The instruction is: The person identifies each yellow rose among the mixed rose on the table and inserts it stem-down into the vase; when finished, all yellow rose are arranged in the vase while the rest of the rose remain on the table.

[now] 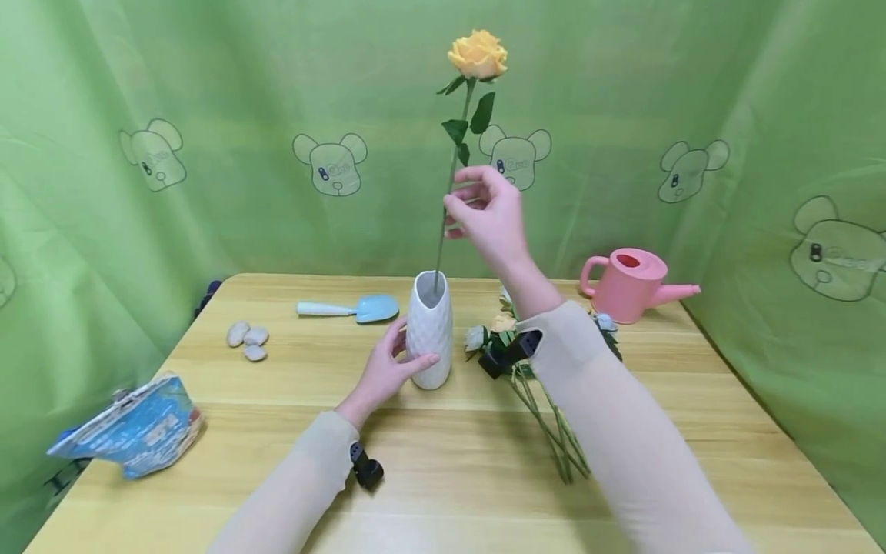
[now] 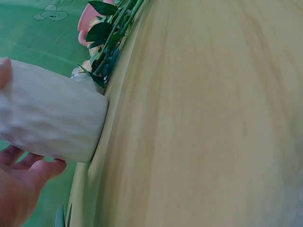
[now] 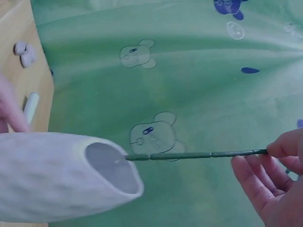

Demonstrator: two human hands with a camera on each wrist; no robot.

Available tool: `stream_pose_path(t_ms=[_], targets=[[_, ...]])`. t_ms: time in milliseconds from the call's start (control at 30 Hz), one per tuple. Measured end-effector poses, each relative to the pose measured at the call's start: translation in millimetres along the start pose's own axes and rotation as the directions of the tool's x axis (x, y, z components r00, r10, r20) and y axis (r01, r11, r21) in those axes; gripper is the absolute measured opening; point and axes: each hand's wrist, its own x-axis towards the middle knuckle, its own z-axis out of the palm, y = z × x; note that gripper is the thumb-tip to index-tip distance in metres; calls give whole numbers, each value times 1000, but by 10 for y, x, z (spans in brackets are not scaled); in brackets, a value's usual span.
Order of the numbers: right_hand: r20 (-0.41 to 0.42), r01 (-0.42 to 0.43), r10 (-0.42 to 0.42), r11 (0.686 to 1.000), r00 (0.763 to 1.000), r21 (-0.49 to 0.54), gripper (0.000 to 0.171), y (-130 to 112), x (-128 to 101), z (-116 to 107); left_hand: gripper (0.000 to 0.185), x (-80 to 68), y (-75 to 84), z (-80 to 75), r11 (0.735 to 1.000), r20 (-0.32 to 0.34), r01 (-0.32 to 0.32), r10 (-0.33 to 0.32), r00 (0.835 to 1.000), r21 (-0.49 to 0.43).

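A white textured vase stands upright on the wooden table. My left hand holds its lower side, thumb across the front and fingers behind; the left wrist view shows these fingers against the vase wall. Above the vase, my right hand pinches the green stem of a yellow rose between thumb and fingertips. The bloom and leaves rise above that hand. In the right wrist view the lower end of the stem passes into the vase's mouth.
Several more flowers lie right of the vase, partly hidden by my right forearm. A pink watering can stands at the back right. A blue trowel, grey stones and a blue bag lie to the left. Green curtains surround the table.
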Motion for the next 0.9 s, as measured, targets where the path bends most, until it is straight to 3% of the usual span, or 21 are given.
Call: stream_pose_path(t_ms=[133,433,667,900], targets=[[-4,12,-12,999,1000,-31,30,182,4,72,72,5,-6,-8,1000,4,-4,4,1000,0],[-8,33,-36,974,999,-222,28,693,-204,111,72,7,-8,-21,1000,15,-2,2,1000,7],[69,56,-34,934,997,-353,21,803,-405,41,72,2,-12,-15,1000,7,4,-4,1000,3],[106,31,18,896,994,-444,18,898,-673,-198,73,2,-22,-22,1000,11,18,-18,1000,0]])
